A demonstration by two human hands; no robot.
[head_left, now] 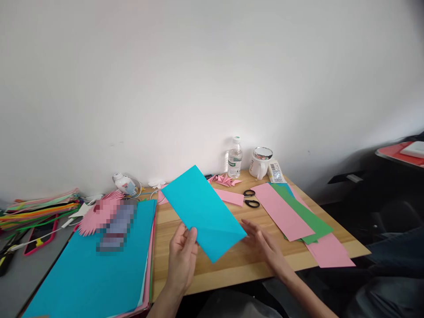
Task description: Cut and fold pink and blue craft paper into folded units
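A rectangular sheet of blue paper [203, 207] is held up at a slant above the wooden table. My left hand [183, 251] grips its lower left edge, thumb on the front and fingers behind. Close to the sheet's right corner is my right hand [265, 245], its fingers stretched out and apart; I cannot tell whether a fingertip touches the paper. Behind the blue sheet, black-handled scissors [252, 203] lie beside a pink paper strip [230, 197], their blades hidden.
Pink [285, 212] and green paper strips [306, 216] overlap at the right. A water bottle [235, 158] and a white mug [260, 162] stand near the wall. At left, a stack of large coloured sheets [89, 278] bears a pleated pink paper piece [102, 212]. A phone [41, 235] lies farther left.
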